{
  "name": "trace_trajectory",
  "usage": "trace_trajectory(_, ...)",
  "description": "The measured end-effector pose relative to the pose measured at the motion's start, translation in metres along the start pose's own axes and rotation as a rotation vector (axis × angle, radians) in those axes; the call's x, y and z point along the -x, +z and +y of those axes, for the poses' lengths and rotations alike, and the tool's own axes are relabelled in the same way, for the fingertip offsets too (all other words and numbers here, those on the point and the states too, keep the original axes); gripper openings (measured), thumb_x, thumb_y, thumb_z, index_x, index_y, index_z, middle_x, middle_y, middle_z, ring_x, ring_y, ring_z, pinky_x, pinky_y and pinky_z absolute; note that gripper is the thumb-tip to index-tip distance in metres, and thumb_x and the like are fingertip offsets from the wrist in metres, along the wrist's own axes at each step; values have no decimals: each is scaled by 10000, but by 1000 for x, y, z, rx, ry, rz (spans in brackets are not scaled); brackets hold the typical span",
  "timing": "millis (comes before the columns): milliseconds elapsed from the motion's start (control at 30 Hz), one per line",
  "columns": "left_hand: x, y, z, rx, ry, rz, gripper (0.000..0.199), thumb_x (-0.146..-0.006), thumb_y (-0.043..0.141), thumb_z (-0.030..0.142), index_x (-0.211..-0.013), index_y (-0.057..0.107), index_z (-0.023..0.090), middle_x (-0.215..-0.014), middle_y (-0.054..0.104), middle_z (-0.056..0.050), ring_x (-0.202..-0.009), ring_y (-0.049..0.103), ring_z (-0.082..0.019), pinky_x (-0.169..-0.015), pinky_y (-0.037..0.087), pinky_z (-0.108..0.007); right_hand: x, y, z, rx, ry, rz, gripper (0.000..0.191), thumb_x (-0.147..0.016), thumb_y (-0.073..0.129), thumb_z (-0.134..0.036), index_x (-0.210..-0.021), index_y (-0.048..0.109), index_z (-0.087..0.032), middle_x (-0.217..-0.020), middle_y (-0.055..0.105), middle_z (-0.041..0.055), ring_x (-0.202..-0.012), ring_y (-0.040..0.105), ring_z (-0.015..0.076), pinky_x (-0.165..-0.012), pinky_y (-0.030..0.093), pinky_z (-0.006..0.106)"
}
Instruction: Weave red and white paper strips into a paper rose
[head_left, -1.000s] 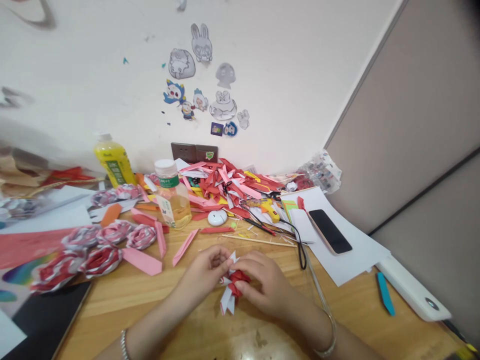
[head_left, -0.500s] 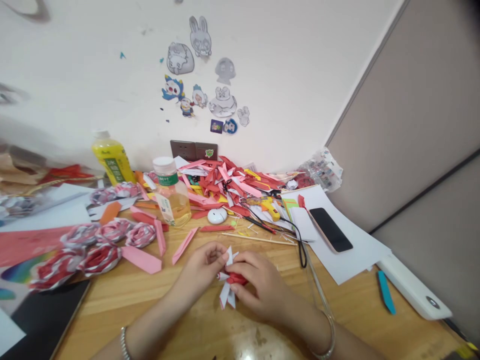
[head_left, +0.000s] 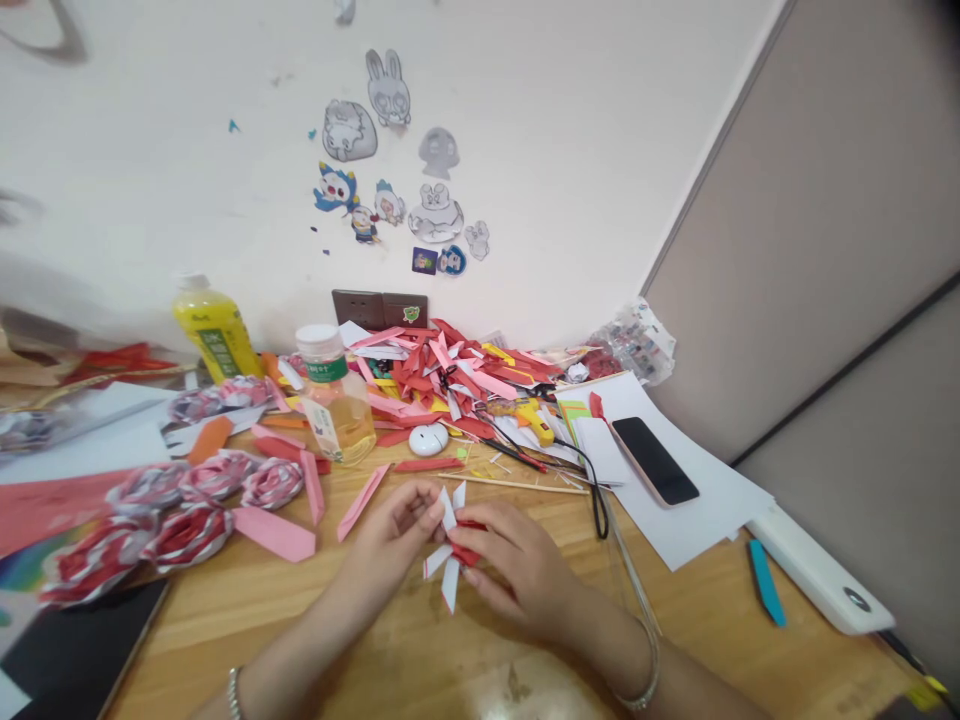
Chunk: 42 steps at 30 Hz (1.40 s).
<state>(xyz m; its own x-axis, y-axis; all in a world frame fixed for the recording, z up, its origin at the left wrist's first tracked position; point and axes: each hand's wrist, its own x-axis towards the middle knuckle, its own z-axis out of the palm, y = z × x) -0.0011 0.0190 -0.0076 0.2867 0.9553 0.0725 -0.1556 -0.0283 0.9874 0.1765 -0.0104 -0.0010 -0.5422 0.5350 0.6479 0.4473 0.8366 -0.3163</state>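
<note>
A small piece of folded red-and-white paper is held between my hands, low over the wooden table. White strips fan out from it upward and downward, and its red part sits against my right fingers. My left hand pinches an upper white strip between thumb and fingertips. Wrapped round the red side, my right hand grips the paper with thumb below and fingers above. Just behind my left hand lies a folded pink strip. The right fingers partly cover the paper.
Behind the hands spreads a heap of red, pink and white folded strips. A yellow glue gun, a white earbud case and a drink bottle stand near it. Braided paper rosettes lie left; a phone lies right.
The white strips on the folded paper are spread differently, with one lower strip now pointing left. Both hands stay on the paper. The whole view has shifted slightly.
</note>
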Motion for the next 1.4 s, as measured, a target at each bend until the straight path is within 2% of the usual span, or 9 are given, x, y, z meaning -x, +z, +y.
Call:
trace_trajectory(200, 0, -3, 0, -39, 54, 19, 229, -759, 615, 414, -766, 559, 192, -683, 559, 27, -658, 541, -135, -645, 469, -251, 2, -16, 3, 121, -144, -7, 335, -850, 460, -137, -1183, 495, -144, -1192, 555, 132, -1122, 489, 210, -918, 443, 375)
trace_trajectory(367, 1, -1, 0, -136, 95, 71, 219, -778, 586, 412, -754, 551, 197, -694, 544, 28, -660, 536, -139, -637, 452, -244, 3, -23, 3, 54, -100, 48, 313, -883, 404, -197, -1183, 493, -188, -1191, 565, 104, -1118, 503, 204, -920, 442, 400)
trace_trajectory(533, 4, 3, 0, -156, 83, 54, 236, -783, 574, 426, -755, 540, 194, -701, 544, 16, -663, 527, -145, -609, 448, -242, -1, -16, 3, 110, -140, -49, 365, -918, 384, -329, -1243, 453, -178, -1231, 545, 107, -1178, 450, 219, -959, 406, 415)
trace_trajectory(700, 4, -2, 1, -132, 131, 92, 203, -819, 538, 404, -798, 529, 203, -748, 555, 14, -721, 547, -152, -676, 462, -266, 1, -17, 3, 61, -149, -13, 316, -898, 416, -242, -1199, 480, -170, -1223, 552, 108, -1147, 475, 213, -937, 416, 399)
trace_trajectory(767, 3, -4, 1, -155, 175, 111, 182, -832, 525, 388, -827, 534, 206, -807, 577, -3, -802, 566, -173, -757, 463, -302, 3, -19, 3, 19, -80, 83, 289, -892, 399, -216, -1161, 502, -192, -1187, 573, 96, -1099, 512, 200, -915, 427, 393)
trace_trajectory(867, 3, -5, -1, -223, 233, 114, 151, -830, 537, 355, -848, 551, 206, -915, 614, -42, -931, 569, -207, -855, 438, -343, 4, -18, 7, -45, 181, 218, 286, -886, 413, -257, -1147, 515, -204, -1112, 605, 88, -1035, 547, 202, -888, 438, 388)
trace_trajectory(967, 4, -4, -6, -249, 279, 68, 121, -815, 562, 330, -831, 571, 210, -987, 626, -70, -1011, 558, -236, -877, 440, -370, 4, -13, 13, -199, 434, 220, 312, -881, 451, -329, -1159, 512, -202, -1109, 604, 90, -958, 584, 188, -817, 482, 336)
trace_trajectory(1233, 1, -3, -15, -182, 232, 37, 85, -780, 608, 286, -759, 585, 207, -984, 633, -69, -1008, 573, -232, -863, 463, -367, 0, -14, 13, -251, 425, 155, 288, -825, 558, -271, -1101, 597, -204, -1071, 636, 83, -1007, 572, 205, -880, 448, 359)
trace_trajectory(1400, 3, 1, -8, -360, 159, 0, 103, -759, 605, 286, -704, 625, 202, -904, 676, -77, -902, 608, -243, -810, 479, -362, 2, -8, 18, -257, 565, 218, 339, -776, 596, -214, -1115, 597, -221, -1074, 644, 67, -981, 589, 206, -868, 457, 370)
